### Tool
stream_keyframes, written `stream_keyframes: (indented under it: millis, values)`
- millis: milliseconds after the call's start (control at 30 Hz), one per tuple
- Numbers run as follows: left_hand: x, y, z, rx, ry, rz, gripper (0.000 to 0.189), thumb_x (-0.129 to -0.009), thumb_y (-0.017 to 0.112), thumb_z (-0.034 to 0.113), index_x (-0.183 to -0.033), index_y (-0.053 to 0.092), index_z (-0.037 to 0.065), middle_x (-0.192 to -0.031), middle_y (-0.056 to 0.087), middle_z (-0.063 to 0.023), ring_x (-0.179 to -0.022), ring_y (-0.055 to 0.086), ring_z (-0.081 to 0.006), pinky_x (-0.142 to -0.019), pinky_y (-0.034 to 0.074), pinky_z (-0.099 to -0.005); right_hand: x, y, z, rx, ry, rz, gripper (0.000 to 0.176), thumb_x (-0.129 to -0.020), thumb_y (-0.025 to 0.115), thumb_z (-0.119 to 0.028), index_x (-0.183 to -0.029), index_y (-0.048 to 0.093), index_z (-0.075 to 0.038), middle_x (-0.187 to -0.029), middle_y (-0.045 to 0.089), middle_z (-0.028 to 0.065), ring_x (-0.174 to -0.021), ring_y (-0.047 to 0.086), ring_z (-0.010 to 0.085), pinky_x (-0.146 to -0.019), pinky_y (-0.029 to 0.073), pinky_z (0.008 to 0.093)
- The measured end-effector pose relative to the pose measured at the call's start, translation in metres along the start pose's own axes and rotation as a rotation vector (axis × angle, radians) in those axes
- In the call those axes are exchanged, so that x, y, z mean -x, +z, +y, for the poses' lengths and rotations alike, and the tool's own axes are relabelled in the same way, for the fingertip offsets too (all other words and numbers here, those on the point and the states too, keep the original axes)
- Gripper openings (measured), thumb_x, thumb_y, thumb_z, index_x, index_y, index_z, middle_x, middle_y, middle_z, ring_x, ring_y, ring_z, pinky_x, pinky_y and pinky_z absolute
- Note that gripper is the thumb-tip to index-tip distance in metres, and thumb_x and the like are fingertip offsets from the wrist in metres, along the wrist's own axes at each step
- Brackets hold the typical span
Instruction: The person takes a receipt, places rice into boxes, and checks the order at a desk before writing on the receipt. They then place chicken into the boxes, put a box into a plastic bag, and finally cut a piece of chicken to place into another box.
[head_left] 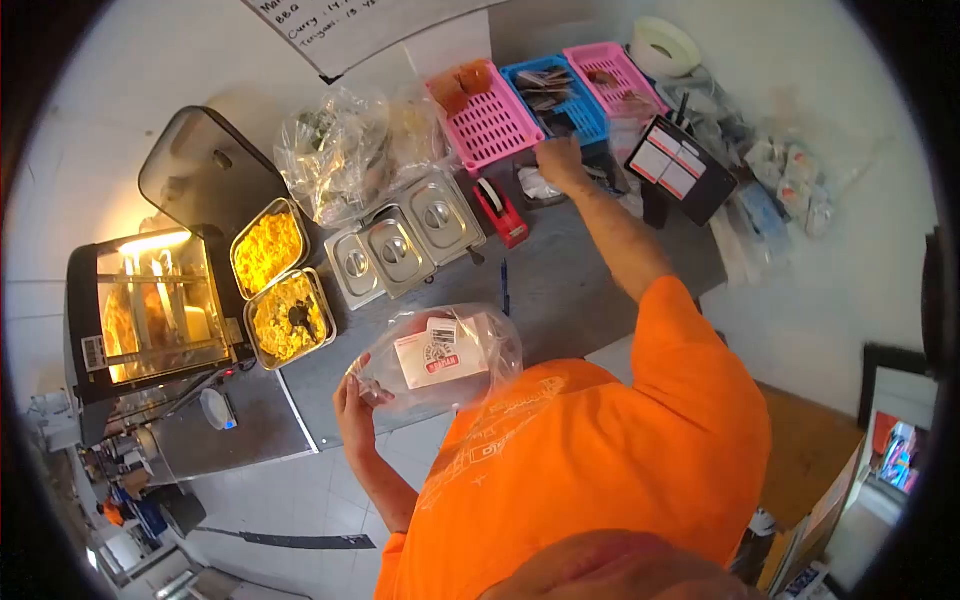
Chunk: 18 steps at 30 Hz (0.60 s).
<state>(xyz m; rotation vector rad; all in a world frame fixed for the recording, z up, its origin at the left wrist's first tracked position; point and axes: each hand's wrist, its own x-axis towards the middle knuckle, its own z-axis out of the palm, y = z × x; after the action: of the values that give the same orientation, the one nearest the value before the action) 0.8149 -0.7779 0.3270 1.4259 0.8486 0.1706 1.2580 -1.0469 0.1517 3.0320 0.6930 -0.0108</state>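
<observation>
My left hand (357,408) grips the edge of a clear plastic bag (505,350) at the front of the dark counter. Inside the bag lies a white box (442,352) with a red logo and a barcode label. My right arm stretches forward, and my right hand (562,165) is at the near edge of a blue basket (595,122) with flat packets in it. The fingers of that hand are hidden from me. Just below it lies a whitish packet (538,184).
Pink baskets (487,148) flank the blue one. A red tape dispenser (511,228), a blue pen (505,288), lidded steel pans (398,262) and trays of yellow food (270,250) stand on the counter. A lit warmer (160,310) is at left, a black tablet stand (712,195) at right.
</observation>
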Motion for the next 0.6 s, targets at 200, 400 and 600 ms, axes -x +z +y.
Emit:
stream_keyframes:
  millis: [200,400,600]
  values:
    - [-0.017,-0.019,-0.017,0.071,-0.010,-0.107,0.047,-0.100,0.038,0.034,-0.126,0.051,-0.002,-0.070,0.058,-0.0036,-0.061,0.060,-0.0146,-0.058,0.049,-0.0265,-0.046,-0.038,0.059,-1.033,-0.230,-0.311,0.023,-0.071,0.069,-0.018,-0.092,0.066,-0.007,-0.081,0.066,0.0056,-0.079,0.059,0.0116,-0.070,0.045,0.0272]
    - [-0.024,-0.014,-0.012,0.070,0.010,-0.123,0.048,-0.099,0.039,0.035,-0.125,0.051,-0.003,-0.069,0.058,-0.0033,-0.060,0.060,-0.0144,-0.058,0.049,-0.0257,-0.006,-0.039,0.020,-0.573,-0.104,-0.295,0.026,-0.077,0.065,-0.021,-0.094,0.065,-0.002,-0.093,0.067,0.0139,-0.079,0.064,0.0247,-0.071,0.049,0.0372]
    - [-0.018,-0.014,-0.006,0.004,-0.025,-0.076,0.048,-0.099,0.039,0.035,-0.125,0.051,-0.004,-0.070,0.058,-0.0033,-0.061,0.060,-0.0148,-0.059,0.049,-0.0258,-0.004,-0.028,0.015,-0.285,-0.086,-0.253,0.027,-0.072,0.071,-0.022,-0.089,0.068,-0.002,-0.091,0.067,0.0176,-0.080,0.065,0.0333,-0.070,0.049,0.0425]
